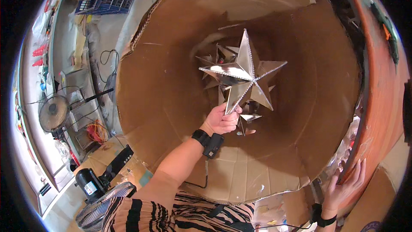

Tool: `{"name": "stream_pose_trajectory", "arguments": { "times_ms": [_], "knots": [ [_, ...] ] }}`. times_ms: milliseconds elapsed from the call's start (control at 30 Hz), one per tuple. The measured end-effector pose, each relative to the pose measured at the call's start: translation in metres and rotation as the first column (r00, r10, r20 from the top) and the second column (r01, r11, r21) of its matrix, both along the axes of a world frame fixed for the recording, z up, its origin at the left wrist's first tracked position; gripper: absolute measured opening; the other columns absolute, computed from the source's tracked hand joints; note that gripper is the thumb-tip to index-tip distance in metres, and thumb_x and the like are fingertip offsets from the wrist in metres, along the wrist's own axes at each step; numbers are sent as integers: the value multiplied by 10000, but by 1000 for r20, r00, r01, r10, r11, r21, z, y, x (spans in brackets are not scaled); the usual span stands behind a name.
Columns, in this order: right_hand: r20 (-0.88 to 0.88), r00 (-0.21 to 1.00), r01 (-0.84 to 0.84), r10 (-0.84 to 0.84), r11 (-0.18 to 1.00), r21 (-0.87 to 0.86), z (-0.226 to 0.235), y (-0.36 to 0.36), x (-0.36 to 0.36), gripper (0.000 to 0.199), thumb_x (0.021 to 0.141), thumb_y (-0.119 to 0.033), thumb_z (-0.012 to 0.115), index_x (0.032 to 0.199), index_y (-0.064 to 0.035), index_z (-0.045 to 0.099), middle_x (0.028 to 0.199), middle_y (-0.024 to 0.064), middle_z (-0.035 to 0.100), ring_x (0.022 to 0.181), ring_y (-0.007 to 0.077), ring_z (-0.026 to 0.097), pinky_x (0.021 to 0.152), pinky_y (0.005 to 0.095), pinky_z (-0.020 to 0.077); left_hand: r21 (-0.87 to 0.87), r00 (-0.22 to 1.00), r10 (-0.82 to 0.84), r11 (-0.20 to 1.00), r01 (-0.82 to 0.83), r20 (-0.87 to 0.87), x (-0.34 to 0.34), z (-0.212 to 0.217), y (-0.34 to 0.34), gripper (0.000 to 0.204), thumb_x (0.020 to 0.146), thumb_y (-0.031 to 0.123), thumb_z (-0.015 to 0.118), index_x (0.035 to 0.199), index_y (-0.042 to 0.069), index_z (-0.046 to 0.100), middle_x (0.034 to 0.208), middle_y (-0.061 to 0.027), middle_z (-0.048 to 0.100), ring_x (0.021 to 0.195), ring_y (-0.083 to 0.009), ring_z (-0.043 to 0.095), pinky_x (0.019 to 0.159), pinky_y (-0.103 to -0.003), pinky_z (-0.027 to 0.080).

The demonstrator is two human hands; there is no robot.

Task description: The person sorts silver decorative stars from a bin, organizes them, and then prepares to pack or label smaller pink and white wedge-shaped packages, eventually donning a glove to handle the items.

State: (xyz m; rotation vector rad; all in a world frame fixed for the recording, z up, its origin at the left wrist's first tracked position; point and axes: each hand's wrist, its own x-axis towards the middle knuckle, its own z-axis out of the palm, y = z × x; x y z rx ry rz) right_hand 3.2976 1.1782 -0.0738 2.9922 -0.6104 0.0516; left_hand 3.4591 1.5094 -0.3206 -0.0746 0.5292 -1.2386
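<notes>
The left hand (223,120) is closed around one arm of a shiny silver star (253,78), which it holds at the mouth of a large, round cardboard box (159,73). More stars (252,117) lie beneath it inside the box; the shadow is deep there, so I can't tell whether the held one touches them. Since only one arm is gripped, a loose hold could let the star tip or slip, and a drop onto the others could bend its thin points or scratch the mirror faces. Its beaded edges could also catch on a neighbour. A cable (207,174) hangs near the left wrist and might snag on the box rim. The right hand (349,182) rests with fingers spread on the wooden table (373,116), gripping nothing that I can see.
</notes>
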Motion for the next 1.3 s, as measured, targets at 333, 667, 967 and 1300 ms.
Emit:
{"name": "stream_pose_trajectory", "arguments": {
  "times_ms": [333, 667, 967, 1300],
  "knots": [
    [-7, 1000, -8, 8, 1000, -10, 2, -6, -1, 630, 741, -57, 591, 1323, -14, 353, 1353, 191, 348, 1241, 352, 338, 1032, 435, 264, 110, 1000, -24, 994, 23, 5, 2, 11, 4, 313, 943, 308, 367, 911, 26, 498, 478, 56, 298, 360, -64, 287, 345, -225, 267],
    [-1, 1000, -3, 3, 1000, -3, 3, -3, 1, 640, 732, -31, 584, 1329, -24, 351, 1355, 184, 351, 1238, 351, 340, 1031, 426, 258, 344, 995, -88, 936, 69, 39, 15, 7, 4, 425, 952, 447, 355, 918, 57, 519, 506, 61, 276, 388, -68, 248, 411, -216, 251],
    [-8, 1000, -14, 14, 1000, -17, -1, -5, 1, 576, 773, -58, 578, 1306, 7, 369, 1347, 200, 347, 1238, 354, 351, 1031, 428, 282, 999, 646, -763, 6, -47, 35, 1, -112, 16, 652, 872, 558, 447, 920, -77, 589, 645, -102, 556, 451, -187, 512, 396, -352, 421],
    [105, 986, -138, 126, 984, 113, -5, -3, 12, 706, 826, -444, 612, 1270, 42, 357, 1260, 203, 375, 1151, 345, 402, 966, 486, 341, 870, 394, -914, -114, -479, 97, -65, -219, -27, 604, 904, 474, 373, 998, -82, 587, 854, -291, 609, 816, -415, 600, 714, -458, 462]
  ]
}}
